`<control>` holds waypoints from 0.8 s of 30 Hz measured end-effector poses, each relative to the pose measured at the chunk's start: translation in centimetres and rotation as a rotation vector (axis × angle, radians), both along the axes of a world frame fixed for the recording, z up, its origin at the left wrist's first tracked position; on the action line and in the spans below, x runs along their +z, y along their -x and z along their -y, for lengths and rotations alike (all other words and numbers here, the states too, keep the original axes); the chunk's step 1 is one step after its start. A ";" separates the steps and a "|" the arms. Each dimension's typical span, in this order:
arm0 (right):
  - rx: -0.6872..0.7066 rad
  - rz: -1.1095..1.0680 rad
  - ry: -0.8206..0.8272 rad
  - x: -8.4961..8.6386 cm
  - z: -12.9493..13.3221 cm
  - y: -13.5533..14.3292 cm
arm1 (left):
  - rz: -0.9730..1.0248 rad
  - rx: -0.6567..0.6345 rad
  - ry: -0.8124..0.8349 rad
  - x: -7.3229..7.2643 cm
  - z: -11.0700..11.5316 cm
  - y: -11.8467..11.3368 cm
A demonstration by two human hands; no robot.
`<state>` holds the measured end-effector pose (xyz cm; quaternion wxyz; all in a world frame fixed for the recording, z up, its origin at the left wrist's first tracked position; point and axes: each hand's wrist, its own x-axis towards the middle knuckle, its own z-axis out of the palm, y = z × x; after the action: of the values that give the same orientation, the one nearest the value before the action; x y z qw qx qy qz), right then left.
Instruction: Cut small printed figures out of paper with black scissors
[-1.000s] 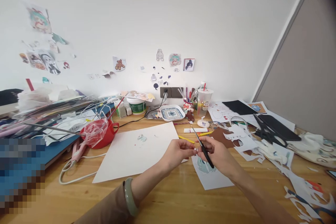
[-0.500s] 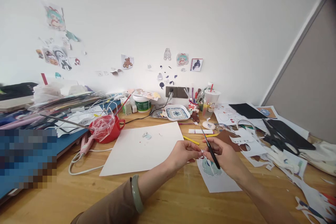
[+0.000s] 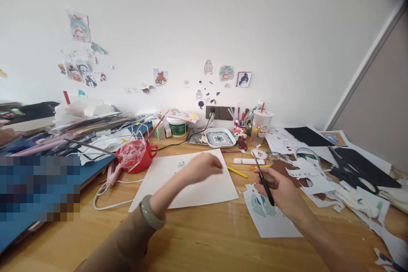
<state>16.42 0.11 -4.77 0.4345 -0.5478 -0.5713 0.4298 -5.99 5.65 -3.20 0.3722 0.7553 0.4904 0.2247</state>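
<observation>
My left hand [image 3: 205, 166] hovers over the right part of a large white sheet [image 3: 178, 193]; its fingers curl down and are blurred, so whether they hold anything is hidden. A green bangle [image 3: 152, 213] circles that wrist. My right hand [image 3: 277, 187] is closed on a black pen-like tool [image 3: 266, 187] with a thin tip pointing up and away. Below it lies a smaller paper with a teal drawing [image 3: 262, 207]. Small pale cutouts [image 3: 181, 164] rest on the large sheet near its far edge.
A red cup [image 3: 140, 157] stands at the left beside cables and a blue board. Behind are a patterned square dish [image 3: 219, 137], a green-white tub [image 3: 177, 127] and a drink cup [image 3: 259, 127]. Black scissors [image 3: 350, 172] and paper scraps [image 3: 314, 185] lie at the right.
My left hand has moved left, away from my right hand and over the large sheet. My right hand still holds the black tool. The view has shifted slightly.
</observation>
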 end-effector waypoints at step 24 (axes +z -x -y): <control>0.083 0.019 -0.006 -0.4 0.0 0.2 | -0.495 0.318 0.313 -5.0 -8.6 12.3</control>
<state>16.20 0.14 -5.16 0.4126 -0.5264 -0.5989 0.4404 -18.29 14.25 -8.17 0.3136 0.6348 0.7061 0.0117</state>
